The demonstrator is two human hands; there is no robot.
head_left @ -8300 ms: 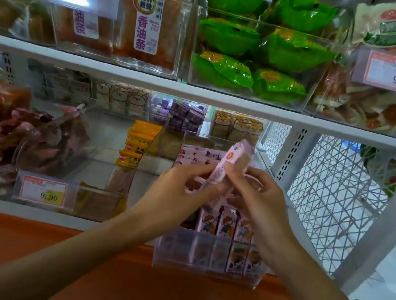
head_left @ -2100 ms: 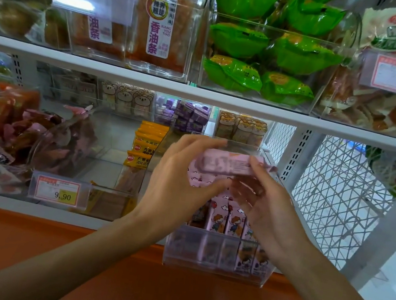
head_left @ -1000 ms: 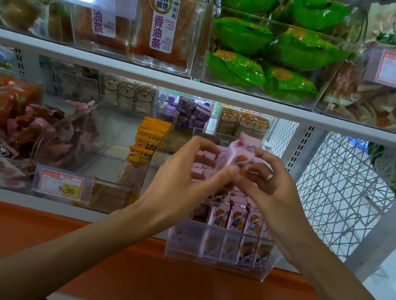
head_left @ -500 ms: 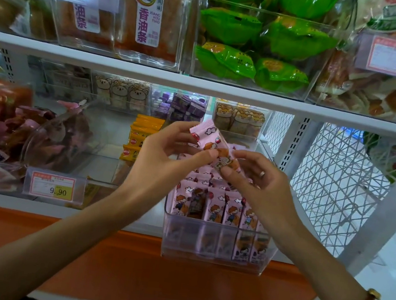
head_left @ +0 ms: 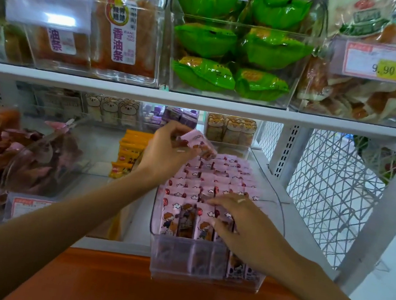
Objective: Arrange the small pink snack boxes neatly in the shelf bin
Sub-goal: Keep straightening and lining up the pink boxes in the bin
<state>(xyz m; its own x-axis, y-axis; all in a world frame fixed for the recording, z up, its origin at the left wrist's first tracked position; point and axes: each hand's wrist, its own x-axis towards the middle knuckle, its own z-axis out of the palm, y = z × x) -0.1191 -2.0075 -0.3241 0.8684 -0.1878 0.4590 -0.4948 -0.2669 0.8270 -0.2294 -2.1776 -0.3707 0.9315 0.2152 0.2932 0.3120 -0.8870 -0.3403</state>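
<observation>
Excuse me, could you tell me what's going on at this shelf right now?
A person is tidying small pink snack boxes in a clear plastic shelf bin. The left hand holds one pink snack box above the rows in the bin. The right hand rests on the standing pink boxes at the front, fingers among them. The bin looks nearly full.

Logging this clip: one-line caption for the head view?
Left hand holds a pink box above the bin; right hand rests on the front rows.
</observation>
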